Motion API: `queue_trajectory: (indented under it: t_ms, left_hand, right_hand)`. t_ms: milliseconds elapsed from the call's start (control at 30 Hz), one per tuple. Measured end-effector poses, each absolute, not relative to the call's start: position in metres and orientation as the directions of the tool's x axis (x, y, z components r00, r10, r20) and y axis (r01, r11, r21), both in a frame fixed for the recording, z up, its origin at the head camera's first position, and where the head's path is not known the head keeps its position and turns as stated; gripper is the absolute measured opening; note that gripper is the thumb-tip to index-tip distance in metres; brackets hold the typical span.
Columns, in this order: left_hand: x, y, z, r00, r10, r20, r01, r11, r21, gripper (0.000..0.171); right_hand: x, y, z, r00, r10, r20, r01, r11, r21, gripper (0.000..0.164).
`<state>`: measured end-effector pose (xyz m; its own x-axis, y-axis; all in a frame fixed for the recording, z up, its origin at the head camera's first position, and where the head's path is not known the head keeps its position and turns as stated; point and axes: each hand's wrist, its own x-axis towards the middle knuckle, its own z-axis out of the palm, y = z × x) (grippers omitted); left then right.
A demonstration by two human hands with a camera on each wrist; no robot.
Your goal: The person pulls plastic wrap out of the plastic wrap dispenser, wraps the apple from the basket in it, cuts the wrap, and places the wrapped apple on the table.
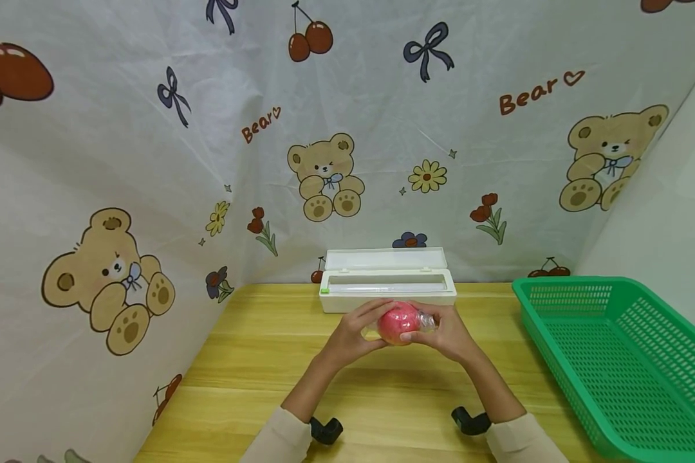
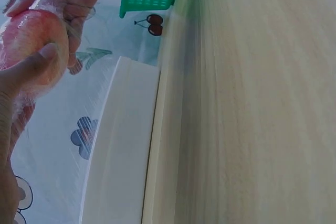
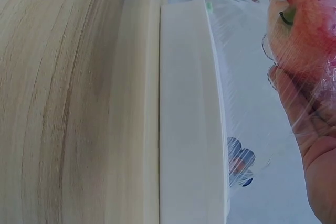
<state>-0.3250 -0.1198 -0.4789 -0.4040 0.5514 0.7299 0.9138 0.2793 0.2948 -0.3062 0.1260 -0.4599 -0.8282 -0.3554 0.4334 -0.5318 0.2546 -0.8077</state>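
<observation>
A red-pink apple point(image 1: 399, 323) wrapped in clear cling film is held up between both hands, in front of the white cling film box. My left hand point(image 1: 354, 334) grips it from the left, its thumb laid on the apple's point(image 2: 39, 40) near face in the left wrist view. From the right, my right hand point(image 1: 448, 331) holds the apple with thumb and fingers, bunched film point(image 1: 426, 321) beside its palm. A short stem shows on the apple point(image 3: 304, 32) in the right wrist view, with film point(image 3: 315, 98) drawn over it towards the right palm.
At the back of the wooden table point(image 1: 278, 360) stands the white cling film box point(image 1: 388, 300), its lid point(image 1: 387, 258) raised. A green plastic basket point(image 1: 562, 373) is on the right. Behind hangs a bear-patterned cloth point(image 1: 382, 116). Black wrist mounts point(image 1: 327, 431) show by both sleeves.
</observation>
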Motion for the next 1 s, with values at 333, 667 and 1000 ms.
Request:
queue_trajectory:
  t_ms: [333,667,1000]
  left_hand:
    - [-0.3285,-0.1228,-0.4768,-0.412,0.533,0.739,0.911,0.262,0.319,0.081]
    - [-0.3273,-0.1245,-0.4780,-0.446,0.561,0.697,0.895,0.292,0.337,0.080]
    - [-0.3302,-0.1259,-0.4795,-0.476,0.534,0.699,0.879,0.254,0.404,0.081]
  right_hand:
    - [-0.3062,0.1241,-0.4568,-0.821,-0.396,0.411,-0.541,0.309,-0.782,0.065]
    - [-0.3104,0.1276,-0.4604,-0.763,-0.449,0.466,-0.613,0.273,-0.741,0.083]
    - [-0.3103,0.1227,-0.4630,-0.693,-0.482,0.536,-0.711,0.334,-0.619,0.088]
